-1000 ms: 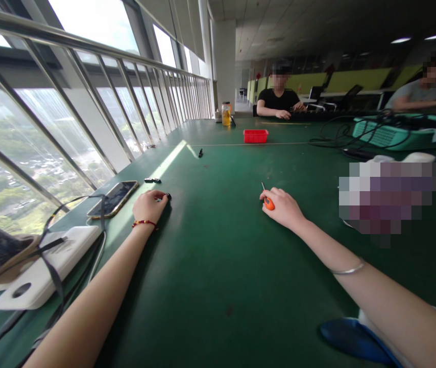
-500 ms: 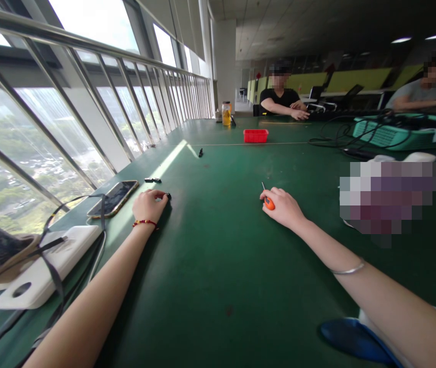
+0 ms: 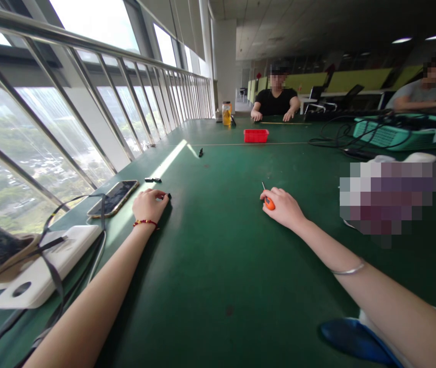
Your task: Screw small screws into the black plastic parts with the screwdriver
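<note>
My left hand (image 3: 149,205) rests on the green table (image 3: 210,245), fingers closed around a small black part (image 3: 169,196) that peeks out past the thumb and fingertips. Just beyond that hand lies another small black piece (image 3: 152,180), and farther off stands a third black piece (image 3: 200,152). On the right, my right hand (image 3: 284,207) is wrapped round the orange handle of a screwdriver (image 3: 269,203). Its thin metal shaft points away from me, over the tabletop. Most of the fingers of this hand are hidden behind its back.
A phone (image 3: 114,198), a white power strip (image 3: 49,266) and cables lie at left beside the metal railing (image 3: 106,56). Ahead are a red bin (image 3: 256,136) and a jar (image 3: 226,113). A teal basket (image 3: 382,135) stands at right. Two people sit at the far side.
Both my hands have kept their places and grips. The person across the table has drawn their hands apart and now rests them on the table edge.
</note>
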Demonstrator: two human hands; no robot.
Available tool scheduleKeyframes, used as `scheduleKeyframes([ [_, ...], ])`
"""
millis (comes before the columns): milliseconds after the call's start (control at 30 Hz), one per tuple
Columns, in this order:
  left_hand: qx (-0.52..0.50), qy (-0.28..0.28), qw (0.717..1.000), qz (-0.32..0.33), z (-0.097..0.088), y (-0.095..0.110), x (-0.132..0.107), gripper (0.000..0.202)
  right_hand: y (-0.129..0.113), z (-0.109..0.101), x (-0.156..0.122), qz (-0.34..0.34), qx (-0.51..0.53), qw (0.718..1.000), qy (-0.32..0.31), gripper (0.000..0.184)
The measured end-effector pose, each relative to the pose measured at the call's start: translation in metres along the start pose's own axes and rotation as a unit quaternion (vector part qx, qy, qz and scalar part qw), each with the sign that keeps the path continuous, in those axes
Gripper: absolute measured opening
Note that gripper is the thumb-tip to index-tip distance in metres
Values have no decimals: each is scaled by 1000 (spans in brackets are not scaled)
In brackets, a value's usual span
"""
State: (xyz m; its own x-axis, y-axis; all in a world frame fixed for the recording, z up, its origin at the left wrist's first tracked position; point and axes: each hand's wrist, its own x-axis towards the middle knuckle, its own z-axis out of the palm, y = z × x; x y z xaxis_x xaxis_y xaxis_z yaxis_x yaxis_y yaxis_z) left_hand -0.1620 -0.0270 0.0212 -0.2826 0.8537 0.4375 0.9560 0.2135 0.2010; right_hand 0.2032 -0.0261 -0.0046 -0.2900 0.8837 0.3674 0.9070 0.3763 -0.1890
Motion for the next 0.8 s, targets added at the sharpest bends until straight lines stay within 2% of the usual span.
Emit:
scheduleKeyframes([
  [200, -9, -3, 1000, -9, -1, 1, -2, 35, 1, 2, 0, -7, 1, 1000, 11, 16],
  [367, -47, -22, 999, -13, 4, -7, 1, 34, 1, 2, -1, -11, 4, 1000, 22, 15],
  [500, -165, -91, 982, -3, 8, -8, 3, 33, -3, 1, -2, -7, 32, 999, 33, 16],
  [600, -235, -164, 958, 9, 10, 6, 2, 30, -6, 1, -2, -3, 53, 998, 41, 17],
  [667, -264, -194, 944, 47, 12, 20, -1, 27, -7, 1, -3, -4, 59, 997, 43, 17],
  [800, -283, -202, 931, 109, 16, 54, -8, 24, -9, 0, -3, -14, 60, 997, 50, 17],
])
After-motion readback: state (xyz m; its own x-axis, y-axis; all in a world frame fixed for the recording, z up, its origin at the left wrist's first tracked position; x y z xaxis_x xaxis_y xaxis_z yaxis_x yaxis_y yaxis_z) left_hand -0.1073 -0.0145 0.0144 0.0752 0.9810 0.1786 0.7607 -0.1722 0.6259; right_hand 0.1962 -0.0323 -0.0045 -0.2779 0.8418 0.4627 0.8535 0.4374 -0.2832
